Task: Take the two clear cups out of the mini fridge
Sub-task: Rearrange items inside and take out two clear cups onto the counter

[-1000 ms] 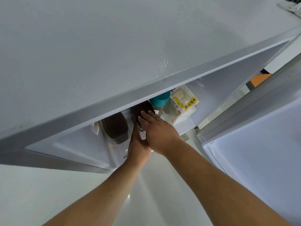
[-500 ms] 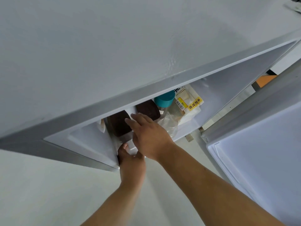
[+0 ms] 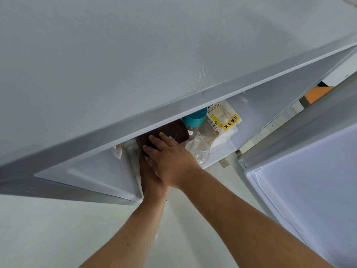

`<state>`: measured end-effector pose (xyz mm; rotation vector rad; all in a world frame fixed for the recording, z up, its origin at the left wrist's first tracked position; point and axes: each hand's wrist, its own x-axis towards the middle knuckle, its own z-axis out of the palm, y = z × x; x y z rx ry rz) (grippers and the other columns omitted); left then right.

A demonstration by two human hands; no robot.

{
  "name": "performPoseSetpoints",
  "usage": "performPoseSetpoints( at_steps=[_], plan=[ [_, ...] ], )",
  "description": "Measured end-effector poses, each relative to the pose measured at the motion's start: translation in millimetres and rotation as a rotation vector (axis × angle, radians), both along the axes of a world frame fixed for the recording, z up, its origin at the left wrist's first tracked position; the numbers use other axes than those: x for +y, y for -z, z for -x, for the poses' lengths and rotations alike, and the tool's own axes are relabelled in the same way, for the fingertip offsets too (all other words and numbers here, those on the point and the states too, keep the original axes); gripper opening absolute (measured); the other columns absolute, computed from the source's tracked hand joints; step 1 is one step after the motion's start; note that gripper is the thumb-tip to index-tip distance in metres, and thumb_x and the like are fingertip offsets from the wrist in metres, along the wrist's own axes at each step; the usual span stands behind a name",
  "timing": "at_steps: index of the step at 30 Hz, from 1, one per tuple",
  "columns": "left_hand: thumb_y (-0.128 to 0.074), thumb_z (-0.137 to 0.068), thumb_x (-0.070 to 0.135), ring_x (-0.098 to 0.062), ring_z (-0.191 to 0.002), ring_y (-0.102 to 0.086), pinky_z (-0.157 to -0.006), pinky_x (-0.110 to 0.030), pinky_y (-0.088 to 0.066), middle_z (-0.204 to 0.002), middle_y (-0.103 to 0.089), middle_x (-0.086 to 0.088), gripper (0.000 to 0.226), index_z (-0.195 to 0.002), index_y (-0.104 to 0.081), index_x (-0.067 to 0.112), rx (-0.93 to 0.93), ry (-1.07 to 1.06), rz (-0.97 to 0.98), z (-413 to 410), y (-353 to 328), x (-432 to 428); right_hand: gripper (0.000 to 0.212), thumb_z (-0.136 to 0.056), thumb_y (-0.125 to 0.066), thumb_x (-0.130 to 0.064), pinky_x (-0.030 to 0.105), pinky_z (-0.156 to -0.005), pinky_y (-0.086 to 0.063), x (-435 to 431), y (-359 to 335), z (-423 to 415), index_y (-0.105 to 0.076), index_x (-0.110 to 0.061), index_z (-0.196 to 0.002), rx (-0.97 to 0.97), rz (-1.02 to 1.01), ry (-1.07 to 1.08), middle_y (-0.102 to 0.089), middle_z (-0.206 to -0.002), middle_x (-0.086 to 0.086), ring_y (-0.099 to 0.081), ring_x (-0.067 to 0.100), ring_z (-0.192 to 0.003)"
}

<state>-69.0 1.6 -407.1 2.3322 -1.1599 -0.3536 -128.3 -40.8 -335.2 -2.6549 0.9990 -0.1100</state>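
Head view, looking down over the top of the mini fridge (image 3: 135, 64), door (image 3: 309, 190) swung open to the right.

- Right hand (image 3: 172, 161): reaching in over the left, palm down, fingers (image 3: 152, 141) spread flat onto a dark brown lidded container (image 3: 173, 132). Not closed round anything; probably steadying or shifting the container to clear a way.
- Left hand (image 3: 149, 178): mostly hidden beneath the right, pushed in at the shelf front. Grip cannot be told; fingertips out of sight.
- Clear cup (image 3: 201, 149): on the shelf just right of the right hand, near the front edge, untouched. Second cup not made out; possibly under the hands.
- Teal-capped bottle (image 3: 194, 118): behind the cup.
- Bread packet with yellow label (image 3: 224, 120): at the back right.

Judgement: both cups yet to come out; crowded shelf calls for care not to topple neighbours.
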Motion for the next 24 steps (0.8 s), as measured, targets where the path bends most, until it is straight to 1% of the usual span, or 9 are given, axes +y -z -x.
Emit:
performPoseSetpoints(
  at_steps=[4, 6, 8, 10, 11, 14, 18, 21, 24],
  plan=[
    [-0.020, -0.113, 0.025, -0.034, -0.155, -0.013, -0.125, -0.047, -0.014, -0.170, -0.009, -0.020, 0.057, -0.160, 0.002, 0.002, -0.019, 0.070, -0.077, -2.5, -0.9, -2.2, 0.047, -0.107, -0.039, -0.038, 0.053, -0.124, -0.017, -3.3, -1.6, 3.2, -0.046, -0.025, -0.152, 0.016, -0.025, 0.018, -0.034, -0.164, 0.008, -0.021, 0.036, -0.153],
    [-0.023, -0.114, 0.023, -0.030, -0.155, -0.015, -0.125, -0.042, -0.014, -0.170, -0.010, -0.017, 0.057, -0.161, 0.002, 0.005, 0.140, 0.041, -0.013, -8.0, -10.1, -13.7, 0.047, -0.107, -0.039, -0.038, 0.053, -0.124, -0.018, -1.4, -2.4, 2.8, -0.044, -0.025, -0.153, 0.026, -0.028, 0.023, -0.033, -0.164, 0.008, -0.020, 0.036, -0.153],
    [-0.038, -0.111, 0.011, -0.010, -0.147, -0.032, -0.121, -0.024, -0.025, -0.163, -0.032, -0.012, 0.056, -0.161, -0.012, 0.006, 0.409, -0.001, 0.186, -6.1, -7.3, 8.8, 0.048, -0.105, -0.045, -0.035, 0.053, -0.123, -0.020, 0.8, -5.1, 5.9, -0.045, -0.024, -0.152, -0.012, -0.027, 0.035, -0.036, -0.163, 0.009, -0.023, 0.036, -0.152],
    [-0.058, -0.100, -0.001, 0.013, -0.117, -0.054, -0.097, -0.007, -0.042, -0.138, -0.058, -0.001, 0.056, -0.151, -0.038, 0.008, 0.647, -0.080, 0.254, 0.0, -13.8, 25.0, 0.050, -0.098, -0.053, -0.028, 0.054, -0.119, -0.031, 5.4, -8.2, 17.3, -0.052, -0.021, -0.147, -0.142, -0.009, 0.100, -0.047, -0.155, 0.009, -0.036, 0.037, -0.146],
    [-0.063, -0.097, 0.000, 0.009, -0.112, -0.061, -0.094, -0.012, -0.048, -0.132, -0.063, -0.003, 0.055, -0.147, -0.043, 0.010, 0.740, -0.168, 0.272, -2.0, -16.0, 27.7, 0.048, -0.094, -0.054, -0.027, 0.052, -0.114, -0.039, 8.2, -7.8, 26.8, -0.056, -0.022, -0.141, -0.237, 0.016, 0.176, -0.054, -0.148, 0.007, -0.044, 0.034, -0.139],
    [-0.068, -0.094, 0.015, -0.027, -0.120, -0.065, -0.104, -0.049, -0.051, -0.138, -0.062, -0.012, 0.059, -0.148, -0.044, 0.015, 0.895, -0.357, 0.043, 5.4, -16.6, 29.7, 0.027, -0.094, -0.052, -0.030, 0.035, -0.094, -0.050, 20.1, 3.5, 64.7, -0.056, -0.033, -0.121, -0.517, -0.017, 0.581, -0.060, -0.127, -0.006, -0.055, 0.018, -0.117],
    [-0.062, -0.096, 0.019, -0.019, -0.098, -0.073, -0.094, -0.048, -0.059, -0.117, -0.072, -0.002, 0.022, -0.117, -0.065, 0.024, 1.031, -0.233, -0.083, 9.9, -18.4, 28.0, 0.023, -0.094, -0.057, -0.041, 0.023, -0.073, -0.048, 19.7, 21.5, 102.9, -0.052, -0.040, -0.117, -0.668, -0.311, 1.045, -0.055, -0.120, -0.015, -0.059, 0.009, -0.103],
    [-0.063, -0.093, 0.026, -0.014, -0.090, -0.074, -0.095, -0.047, -0.059, -0.103, -0.074, 0.008, 0.022, -0.114, -0.067, 0.025, 0.985, -0.091, -0.139, 13.5, -23.3, 19.8, 0.034, -0.085, -0.058, -0.059, 0.021, -0.065, -0.045, 11.0, 23.4, 116.7, -0.046, -0.044, -0.112, -0.684, -0.235, 1.083, -0.055, -0.115, -0.017, -0.059, 0.000, -0.091],
    [-0.065, -0.090, 0.033, -0.017, -0.102, -0.072, -0.102, -0.049, -0.054, -0.109, -0.074, 0.007, 0.023, -0.113, -0.066, 0.029, 0.958, 0.014, -0.187, 17.7, -29.6, 6.0, 0.047, -0.084, -0.069, -0.060, 0.028, -0.075, -0.052, 3.5, 26.2, 118.5, -0.048, -0.041, -0.122, -0.549, -0.234, 1.011, -0.054, -0.125, -0.013, -0.057, 0.004, -0.099]
  ],
)
